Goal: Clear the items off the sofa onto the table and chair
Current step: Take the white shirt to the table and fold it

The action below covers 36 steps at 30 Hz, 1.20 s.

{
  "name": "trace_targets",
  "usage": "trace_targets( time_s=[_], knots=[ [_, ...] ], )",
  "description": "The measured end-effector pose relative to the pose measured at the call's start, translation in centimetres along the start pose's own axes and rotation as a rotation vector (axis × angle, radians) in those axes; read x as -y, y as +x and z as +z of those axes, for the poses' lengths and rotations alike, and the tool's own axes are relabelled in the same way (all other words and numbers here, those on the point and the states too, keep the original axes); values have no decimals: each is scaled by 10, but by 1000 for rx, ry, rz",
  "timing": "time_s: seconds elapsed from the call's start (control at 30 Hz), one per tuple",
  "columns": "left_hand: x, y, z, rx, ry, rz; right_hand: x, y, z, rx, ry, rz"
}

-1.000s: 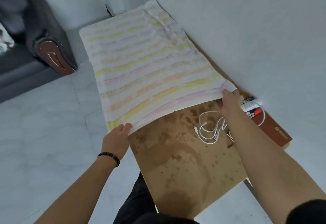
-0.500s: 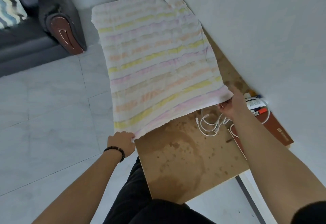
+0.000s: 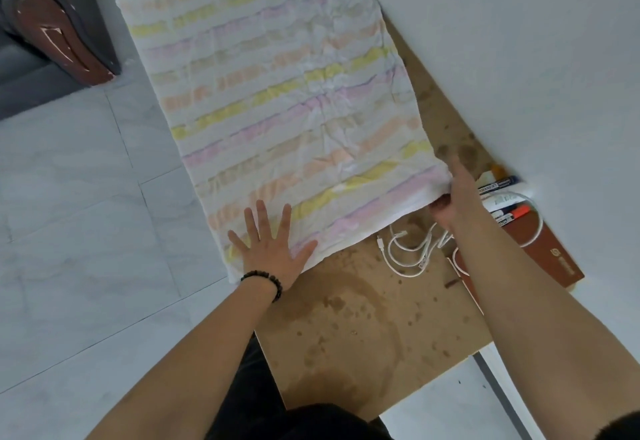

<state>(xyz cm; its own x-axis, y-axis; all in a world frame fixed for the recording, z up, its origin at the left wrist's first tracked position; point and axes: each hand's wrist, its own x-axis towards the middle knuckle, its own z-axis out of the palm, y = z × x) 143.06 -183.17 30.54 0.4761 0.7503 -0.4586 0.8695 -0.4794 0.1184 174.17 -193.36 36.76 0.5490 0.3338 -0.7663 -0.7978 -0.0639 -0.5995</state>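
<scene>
Left hand [image 3: 273,249]: flat and palm down, fingers straight and spread, pressing on the near left corner of the cloth [image 3: 277,93]; a dark bead bracelet [image 3: 266,282] circles the wrist.
Right hand [image 3: 457,197]: grips the cloth's near right corner, forefinger stretched along the edge and the other fingers curled under it.
Cloth: white, crumpled, with faded bands of yellow, pink, peach and beige running across its width; spread flat over the far part of the table [image 3: 346,335], its left side along the table's left edge.
Table: brown, stained top, bare at the near end and in a strip by the wall.
Near right corner: a white cable [image 3: 405,252] in loose loops, markers [image 3: 502,204] and a brown book [image 3: 547,249].
Sofa [image 3: 52,34]: grey arm, beyond the far left corner.
</scene>
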Motion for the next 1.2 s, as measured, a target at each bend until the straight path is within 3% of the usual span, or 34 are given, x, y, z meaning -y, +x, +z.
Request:
trace_targets(
  time_s=[0.07,0.17,0.23,0.33,0.43,0.57,0.63,0.73,0.8,0.9,0.97,1.03,1.1,1.2],
  knots=[
    [-2,-1,16,35,24,0,2,9,5,-136,-143,-125],
    [-2,-5,27,8,57,-5,17,13,3,-478,-370,-595],
    [-2,-8,29,-26,63,8,28,19,-17,-658,-399,-654],
    [-7,-12,34,-59,66,28,29,35,-55,-806,-455,-555],
    [-10,-15,39,-48,63,32,23,42,-66,-831,-438,-423],
    [0,-24,38,-27,56,90,21,22,-49,-692,-749,-363],
    [11,-34,37,-42,66,111,11,3,-36,-613,-950,-406],
    [31,-59,39,-97,8,66,-21,-29,-16,-419,-1107,-615],
    [40,-77,41,-171,-188,-72,-49,-44,-4,-275,-1102,-647],
    [48,-90,43,-214,-621,-491,-89,-53,12,-244,-1031,-439],
    [55,-86,39,-63,-1006,-825,-109,-53,20,-314,-1051,-343],
    [56,-79,33,163,-1435,-1027,-113,-51,21,-365,-1073,-310],
    [55,-76,29,319,-1688,-1072,-112,-42,18,-402,-1102,-272],
    [49,-64,31,319,-1846,-1075,-105,-31,9,-414,-1093,-221]
  ],
)
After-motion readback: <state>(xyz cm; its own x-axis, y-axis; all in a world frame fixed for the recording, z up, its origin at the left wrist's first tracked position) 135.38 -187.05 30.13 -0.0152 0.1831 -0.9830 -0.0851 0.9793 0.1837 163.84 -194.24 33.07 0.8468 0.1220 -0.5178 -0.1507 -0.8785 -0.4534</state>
